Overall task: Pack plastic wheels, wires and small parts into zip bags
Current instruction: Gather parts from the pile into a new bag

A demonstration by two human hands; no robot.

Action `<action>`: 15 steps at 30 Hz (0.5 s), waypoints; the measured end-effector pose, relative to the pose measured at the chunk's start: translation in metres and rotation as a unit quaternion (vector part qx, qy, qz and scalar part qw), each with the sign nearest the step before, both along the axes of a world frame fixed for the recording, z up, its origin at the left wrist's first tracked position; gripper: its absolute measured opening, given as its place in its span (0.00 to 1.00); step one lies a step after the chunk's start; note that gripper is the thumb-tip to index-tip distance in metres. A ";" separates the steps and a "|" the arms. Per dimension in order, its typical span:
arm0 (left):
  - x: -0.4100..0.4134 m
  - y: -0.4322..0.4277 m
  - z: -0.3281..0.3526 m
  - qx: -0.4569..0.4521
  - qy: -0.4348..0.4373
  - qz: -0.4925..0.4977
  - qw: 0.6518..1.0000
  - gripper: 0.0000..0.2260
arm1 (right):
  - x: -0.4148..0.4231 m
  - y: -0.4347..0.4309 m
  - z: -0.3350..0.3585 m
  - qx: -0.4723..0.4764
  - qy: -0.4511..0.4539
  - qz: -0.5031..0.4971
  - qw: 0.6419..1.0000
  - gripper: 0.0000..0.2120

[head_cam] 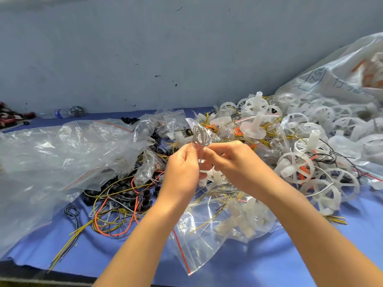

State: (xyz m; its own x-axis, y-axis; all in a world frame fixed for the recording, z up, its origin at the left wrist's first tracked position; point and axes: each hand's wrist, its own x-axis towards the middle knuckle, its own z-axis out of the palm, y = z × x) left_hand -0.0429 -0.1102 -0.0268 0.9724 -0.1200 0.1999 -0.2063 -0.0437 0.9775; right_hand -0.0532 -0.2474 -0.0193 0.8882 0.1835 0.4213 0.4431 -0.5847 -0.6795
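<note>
Bare forearms reach up from the bottom edge, and under them, closest of all, lies a clear zip bag with a red seal stripe (207,230). It holds translucent white plastic parts and a few yellow wires, and it lies flat on the blue cloth-covered counter (279,266). Above it the left hand (182,168) and the right hand (234,162) meet in the air over the clutter. The fingers of both are curled and pinch a small coil of pale grey wire (200,136), whose loops stand up above the fingertips. To the right spreads a heap of translucent white spoked plastic wheels (310,141), threaded with yellow, black and orange leads. Behind it leans a big whitish plastic sack (342,73) (its blue printing is too blurred to read). Left of the hands are crumpled large clear plastic bags (62,152), loose yellow and orange wires (116,220) and small black plastic rings (145,196) on the cloth.
</note>
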 end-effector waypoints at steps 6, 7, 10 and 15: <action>-0.008 0.012 0.002 0.081 -0.120 -0.065 0.987 0.13 | -0.005 0.004 0.009 -0.092 -0.030 -0.096 0.991 0.25; -0.009 0.014 0.002 0.086 -0.134 -0.061 0.985 0.12 | -0.005 0.008 0.007 -0.115 -0.046 -0.118 0.985 0.24; -0.009 0.023 0.002 0.090 -0.150 -0.064 0.982 0.13 | -0.003 0.018 0.001 -0.155 -0.084 -0.175 0.969 0.24; -0.008 0.038 -0.006 0.228 -0.187 0.028 0.955 0.14 | -0.004 0.032 -0.009 -0.235 -0.079 -0.173 0.953 0.25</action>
State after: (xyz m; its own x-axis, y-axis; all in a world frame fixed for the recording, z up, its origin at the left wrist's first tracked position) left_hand -0.0506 -0.0721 -0.0326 0.8509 -0.2277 0.4734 -0.5219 -0.4687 0.7127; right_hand -0.0569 -0.2155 -0.0286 0.8619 0.0922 0.4987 0.2433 -0.9379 -0.2472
